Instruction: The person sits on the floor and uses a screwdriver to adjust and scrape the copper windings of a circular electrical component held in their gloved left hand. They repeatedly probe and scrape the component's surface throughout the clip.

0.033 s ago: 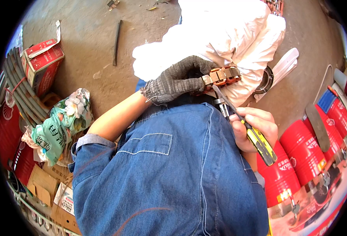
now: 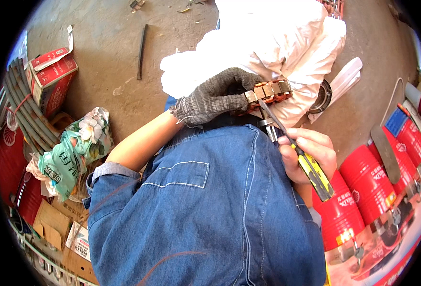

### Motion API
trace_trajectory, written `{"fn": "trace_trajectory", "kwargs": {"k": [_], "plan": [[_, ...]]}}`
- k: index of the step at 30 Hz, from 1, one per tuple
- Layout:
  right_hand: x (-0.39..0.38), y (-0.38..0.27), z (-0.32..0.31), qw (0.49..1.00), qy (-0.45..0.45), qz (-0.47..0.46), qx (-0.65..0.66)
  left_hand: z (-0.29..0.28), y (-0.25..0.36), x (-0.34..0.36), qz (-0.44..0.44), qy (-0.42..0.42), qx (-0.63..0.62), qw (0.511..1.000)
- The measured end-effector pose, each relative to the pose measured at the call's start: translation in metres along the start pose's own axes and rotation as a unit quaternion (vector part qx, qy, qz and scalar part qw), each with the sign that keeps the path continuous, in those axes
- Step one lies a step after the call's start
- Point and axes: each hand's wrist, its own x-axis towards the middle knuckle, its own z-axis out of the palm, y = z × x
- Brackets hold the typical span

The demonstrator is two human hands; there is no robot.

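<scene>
My left hand [image 2: 215, 95], in a dark grey knitted glove, is closed around a ring-shaped motor stator [image 2: 269, 90] with metal pole faces and copper windings. It holds the stator above my lap, against white cloth [image 2: 267, 33]. My bare right hand [image 2: 310, 155] grips a slim screwdriver-like tool [image 2: 315, 175] with a yellow-and-black handle. The dark shaft points up and left, its tip at the stator's near edge. Beside the shaft shows a silvery metal piece [image 2: 269, 128] whose kind I cannot make out. The glove hides the stator's left part.
Red drums [image 2: 367, 174] stand at the right. A dark ring [image 2: 321, 97] lies beyond the white cloth. On the left are a coiled grey hose [image 2: 26, 105], a red box [image 2: 55, 78], a green plastic bag [image 2: 67, 159] and cardboard [image 2: 50, 224]. A dark strip [image 2: 142, 52] lies on the floor.
The tool's tip has shifted slightly up and right along the stator's edge, while its handle end has tilted slightly down and left. My left hand and the stator stay in place.
</scene>
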Motion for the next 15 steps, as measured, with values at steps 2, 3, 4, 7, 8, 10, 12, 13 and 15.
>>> {"fn": "trace_trajectory", "kwargs": {"k": [2, 3, 4, 7, 8, 10, 12, 13, 15], "plan": [[0.013, 0.0, -0.001, 0.998, -0.043, -0.028, -0.047, 0.001, -0.002, -0.001, -0.003, 0.004, -0.02, 1.0], [0.017, 0.0, 0.0, 0.994, -0.065, -0.043, -0.07, 0.001, -0.003, -0.001, 0.003, 0.005, -0.017, 1.0], [0.017, 0.001, 0.002, 0.995, -0.05, -0.047, -0.066, 0.001, -0.004, -0.001, 0.009, 0.007, -0.013, 1.0], [0.02, 0.003, 0.011, 0.997, -0.021, -0.055, -0.049, 0.001, -0.003, -0.002, 0.012, 0.005, -0.013, 1.0], [0.022, 0.003, 0.013, 0.996, -0.03, -0.063, -0.063, 0.001, -0.002, -0.001, 0.01, -0.001, -0.018, 1.0], [0.027, 0.002, 0.015, 0.992, -0.049, -0.079, -0.09, 0.002, 0.003, -0.001, -0.007, 0.001, -0.029, 1.0], [0.027, 0.0, 0.018, 0.991, -0.053, -0.08, -0.096, 0.003, 0.004, 0.0, -0.012, 0.001, -0.027, 1.0], [0.027, -0.004, 0.018, 0.991, -0.057, -0.073, -0.102, 0.003, 0.003, 0.0, -0.008, -0.002, -0.024, 1.0], [0.027, -0.006, 0.02, 0.988, -0.069, -0.067, -0.117, 0.004, 0.002, -0.001, -0.01, -0.003, -0.018, 1.0]]}}
